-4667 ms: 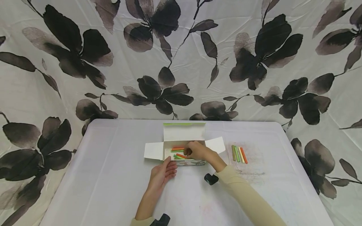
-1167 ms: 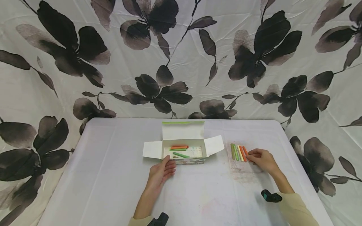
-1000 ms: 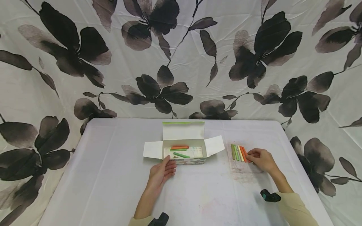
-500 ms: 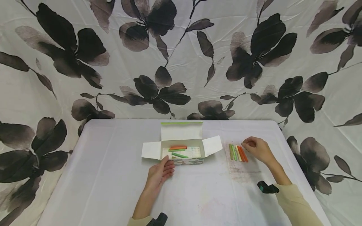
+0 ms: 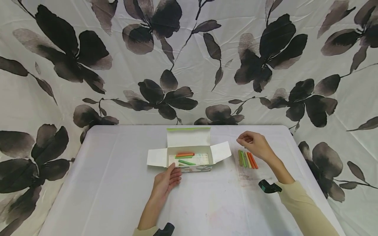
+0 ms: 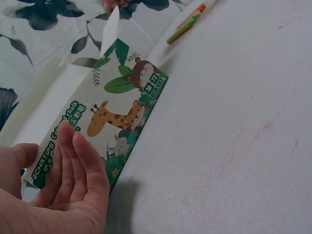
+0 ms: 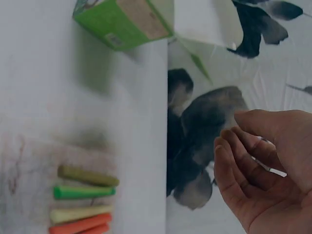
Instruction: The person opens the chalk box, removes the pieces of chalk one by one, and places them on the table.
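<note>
An open chalk box (image 5: 196, 168) with animal pictures stands on the white table. My left hand (image 5: 166, 183) holds its front wall near the left corner, thumb at the rim and fingers along the outside in the left wrist view. Inside lie an orange chalk stick (image 5: 185, 154) and green chalk sticks (image 5: 186, 162); the front wall partly hides the nearest. Right of the box is a row of several chalk sticks (image 5: 247, 159), olive, green, yellow and orange. My right hand (image 5: 257, 145) hovers just behind this row, fingers loosely bent and holding nothing.
The box's left flap (image 5: 157, 157), right flap (image 5: 221, 152) and lid (image 5: 189, 137) stand spread out. Chalk dust smudges (image 5: 251, 178) mark the tabletop (image 5: 118, 183) near the row. Behind the table hangs a floral cloth (image 5: 189, 65).
An orange chalk stick has gone from the box to the row's right end. My right hand has let go of it and moved back and left. My left hand stays at the box.
</note>
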Demonstrator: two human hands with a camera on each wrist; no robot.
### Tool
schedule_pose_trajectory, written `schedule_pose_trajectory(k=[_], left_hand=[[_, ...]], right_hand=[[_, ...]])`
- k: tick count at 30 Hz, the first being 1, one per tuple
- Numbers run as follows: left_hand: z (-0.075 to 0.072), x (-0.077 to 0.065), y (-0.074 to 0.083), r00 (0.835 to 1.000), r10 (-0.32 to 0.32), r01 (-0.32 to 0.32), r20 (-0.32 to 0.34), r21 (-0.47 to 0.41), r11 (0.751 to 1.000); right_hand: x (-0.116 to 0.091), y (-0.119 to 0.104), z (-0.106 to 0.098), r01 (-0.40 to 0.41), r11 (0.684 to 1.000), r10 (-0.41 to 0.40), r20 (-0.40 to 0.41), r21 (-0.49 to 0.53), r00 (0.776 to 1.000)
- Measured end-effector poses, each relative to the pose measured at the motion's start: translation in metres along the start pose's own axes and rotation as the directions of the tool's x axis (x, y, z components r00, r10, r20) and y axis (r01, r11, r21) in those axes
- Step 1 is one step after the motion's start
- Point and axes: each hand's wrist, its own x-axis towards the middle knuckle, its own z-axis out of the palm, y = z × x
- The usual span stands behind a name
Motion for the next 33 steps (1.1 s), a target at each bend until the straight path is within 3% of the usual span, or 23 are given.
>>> schedule_pose_trajectory(k=[16, 25, 33], left_hand=[[-0.003, -0.001, -0.001, 1.0, 0.003, -0.003, -0.008, 0.018, 1.0], [-0.002, -0.002, -0.001, 1.0, 0.01, -0.01, 0.007, 0.014, 1.0], [-0.002, -0.001, 0.0, 1.0, 0.004, -0.004, 0.001, 0.022, 1.0]], right_hand=[[0.033, -0.047, 0.047, 0.138, 0.985, -0.147, 0.085, 0.103, 0.985], [0.039, -0.058, 0.077, 0.166, 0.972, -0.19, 0.142, 0.167, 0.972], [0.04, -0.063, 0.103, 0.183, 0.964, -0.226, 0.236, 0.191, 0.945]])
